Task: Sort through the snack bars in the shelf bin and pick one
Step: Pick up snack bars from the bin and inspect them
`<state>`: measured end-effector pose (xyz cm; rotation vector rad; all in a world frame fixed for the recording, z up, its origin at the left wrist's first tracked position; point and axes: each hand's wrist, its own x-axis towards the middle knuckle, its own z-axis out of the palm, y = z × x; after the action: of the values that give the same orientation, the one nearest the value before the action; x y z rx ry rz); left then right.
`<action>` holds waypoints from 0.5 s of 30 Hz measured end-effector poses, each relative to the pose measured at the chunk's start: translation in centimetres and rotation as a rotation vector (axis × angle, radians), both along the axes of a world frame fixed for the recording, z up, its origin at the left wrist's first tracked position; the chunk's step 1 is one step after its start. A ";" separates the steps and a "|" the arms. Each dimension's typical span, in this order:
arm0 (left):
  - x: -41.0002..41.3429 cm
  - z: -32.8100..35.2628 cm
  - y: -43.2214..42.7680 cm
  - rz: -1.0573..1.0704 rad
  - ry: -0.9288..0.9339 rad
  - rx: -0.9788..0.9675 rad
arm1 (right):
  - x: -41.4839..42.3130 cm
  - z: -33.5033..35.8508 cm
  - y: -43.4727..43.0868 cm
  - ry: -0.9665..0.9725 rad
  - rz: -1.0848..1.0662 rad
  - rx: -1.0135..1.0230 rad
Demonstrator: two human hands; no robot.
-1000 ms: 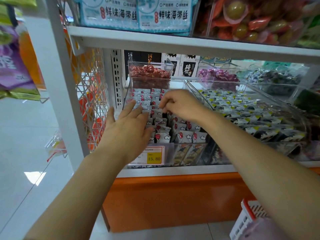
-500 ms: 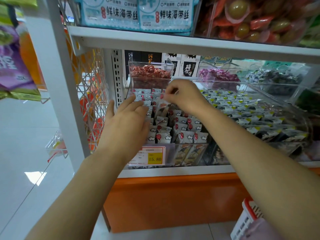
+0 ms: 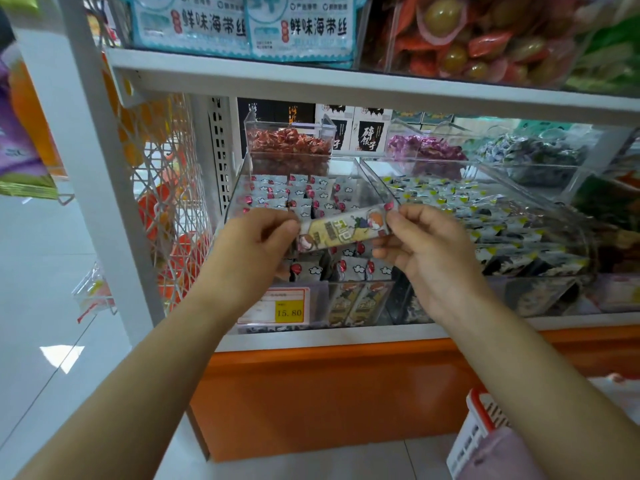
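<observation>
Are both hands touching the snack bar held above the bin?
Touching. The head view shows the left hand pinching one end of the snack bar and the right hand pinching the other.

A white metal shelving unit (image 3: 114,209) fills the view, its upright post running from twelve o'clock down toward seven. The upper shelf board (image 3: 346,84) crosses from ten to three o'clock. A perforated back strip (image 3: 219,157) stands behind at eleven. Below, an orange base panel (image 3: 329,400) spans five to seven o'clock. At nine o'clock a white wire mesh side panel (image 3: 166,188) hangs on the unit's end. The floor (image 3: 45,306) — pale glossy tile — lies at eight o'clock, carrying a bright light reflection (image 3: 62,356). Lighting is even and cool.
</observation>
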<state>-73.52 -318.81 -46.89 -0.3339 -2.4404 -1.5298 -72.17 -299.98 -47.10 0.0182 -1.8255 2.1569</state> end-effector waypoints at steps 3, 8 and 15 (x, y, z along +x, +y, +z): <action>0.2 0.1 -0.1 -0.002 -0.090 0.159 | 0.2 -0.1 0.0 -0.022 0.063 -0.071; 0.0 0.0 -0.4 0.061 -0.167 0.355 | 0.1 0.0 0.1 -0.077 0.160 -0.202; 0.0 -0.1 -0.2 0.014 -0.230 0.473 | 0.1 -0.1 0.3 -0.134 0.222 -0.407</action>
<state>-73.48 -319.01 -46.97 -0.0511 -2.1255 -2.1697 -72.10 -299.65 -47.18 -0.0167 -1.4734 2.7098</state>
